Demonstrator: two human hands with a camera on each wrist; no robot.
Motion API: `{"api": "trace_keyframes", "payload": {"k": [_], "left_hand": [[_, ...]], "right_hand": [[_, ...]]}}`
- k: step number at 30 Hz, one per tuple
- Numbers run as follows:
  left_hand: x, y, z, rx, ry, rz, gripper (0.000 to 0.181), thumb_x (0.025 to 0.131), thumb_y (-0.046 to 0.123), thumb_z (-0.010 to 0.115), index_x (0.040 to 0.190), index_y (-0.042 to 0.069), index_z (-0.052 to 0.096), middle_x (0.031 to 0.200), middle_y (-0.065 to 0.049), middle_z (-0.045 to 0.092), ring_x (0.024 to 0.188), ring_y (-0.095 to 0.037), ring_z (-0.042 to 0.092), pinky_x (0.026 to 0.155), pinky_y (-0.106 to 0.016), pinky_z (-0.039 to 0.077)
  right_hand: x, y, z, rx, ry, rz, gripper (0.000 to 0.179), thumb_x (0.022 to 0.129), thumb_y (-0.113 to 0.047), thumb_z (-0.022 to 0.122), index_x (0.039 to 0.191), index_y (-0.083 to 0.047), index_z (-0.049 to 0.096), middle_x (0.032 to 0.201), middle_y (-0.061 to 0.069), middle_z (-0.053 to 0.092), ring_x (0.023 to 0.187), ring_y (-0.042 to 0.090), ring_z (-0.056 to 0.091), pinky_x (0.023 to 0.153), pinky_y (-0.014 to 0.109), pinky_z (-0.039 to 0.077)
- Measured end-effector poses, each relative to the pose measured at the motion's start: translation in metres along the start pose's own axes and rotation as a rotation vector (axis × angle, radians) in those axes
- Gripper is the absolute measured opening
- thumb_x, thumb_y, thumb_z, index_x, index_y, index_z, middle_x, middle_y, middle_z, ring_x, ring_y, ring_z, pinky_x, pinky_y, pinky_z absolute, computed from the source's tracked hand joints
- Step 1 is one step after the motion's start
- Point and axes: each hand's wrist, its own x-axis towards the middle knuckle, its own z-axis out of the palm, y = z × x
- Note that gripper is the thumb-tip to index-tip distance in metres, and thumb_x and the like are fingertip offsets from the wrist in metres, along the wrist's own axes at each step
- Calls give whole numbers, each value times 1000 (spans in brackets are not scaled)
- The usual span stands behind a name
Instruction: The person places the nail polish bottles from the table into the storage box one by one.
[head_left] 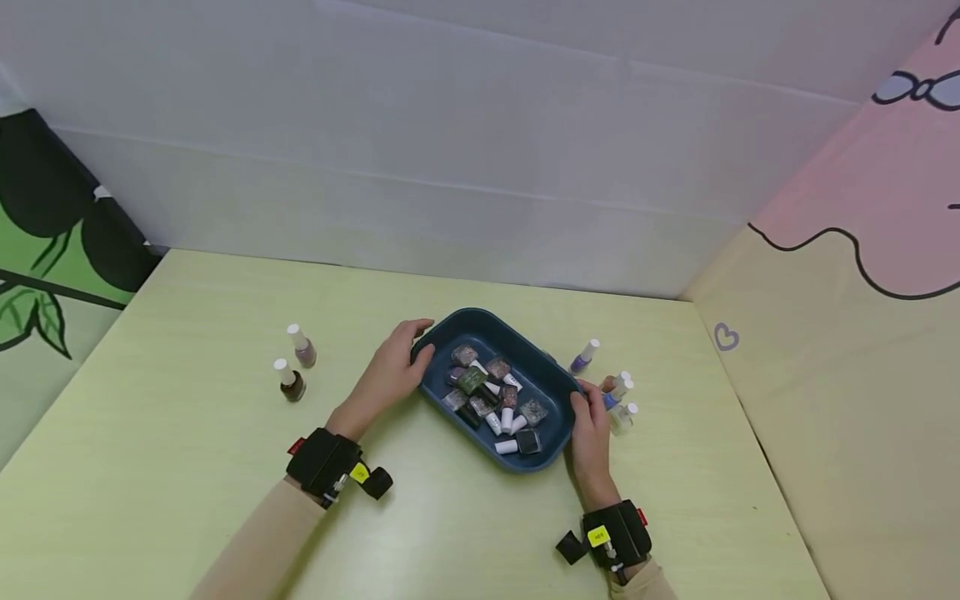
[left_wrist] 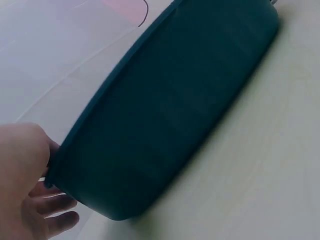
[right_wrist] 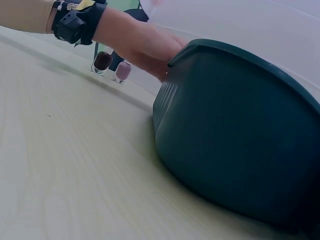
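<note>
Between both hands is a dark blue-green plastic basin with rounded corners, holding several small nail polish bottles that lie jumbled on its bottom. My left hand grips the basin's left end, thumb over the rim; the left wrist view shows its fingers below the rim, outside the wall. At the opposite end my right hand holds the rim, thumb on top, its other fingers mostly hidden behind the wall. In the right wrist view the basin's side wall fills much of the picture, close to the tabletop.
Two nail polish bottles, a mauve one and a dark one, stand at the left of the pale table. Just beyond my right hand stand several more, including a purple one. A white wall borders the back.
</note>
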Motion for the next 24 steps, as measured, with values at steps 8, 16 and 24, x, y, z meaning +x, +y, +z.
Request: {"api": "trace_keyframes", "payload": {"k": [8, 16, 24], "left_hand": [[-5, -12, 11, -225, -9, -145, 45, 107, 10, 49, 150, -1, 45, 147, -27, 52, 131, -42, 54, 109, -56, 45], [-8, -15, 17, -297, 17, -228, 44, 106, 12, 45, 148, 2, 51, 148, -23, 55, 135, -38, 52, 114, -54, 41], [-9, -12, 25, -340, 81, -256, 43, 105, 13, 43, 145, 3, 55, 145, -21, 58, 135, -35, 53, 115, -52, 40]], "right_hand": [[-1, 0, 1, 0, 2, 4, 37, 111, -20, 41, 135, 4, 54, 136, 19, 55, 121, 20, 47, 102, 17, 39], [-1, 0, 1, -6, -7, 10, 37, 111, -21, 40, 135, 4, 54, 136, 17, 54, 122, 20, 47, 102, 16, 39], [0, 0, 0, -9, 13, 1, 36, 111, -19, 41, 135, 5, 54, 136, 18, 55, 121, 17, 48, 102, 16, 39]]}}
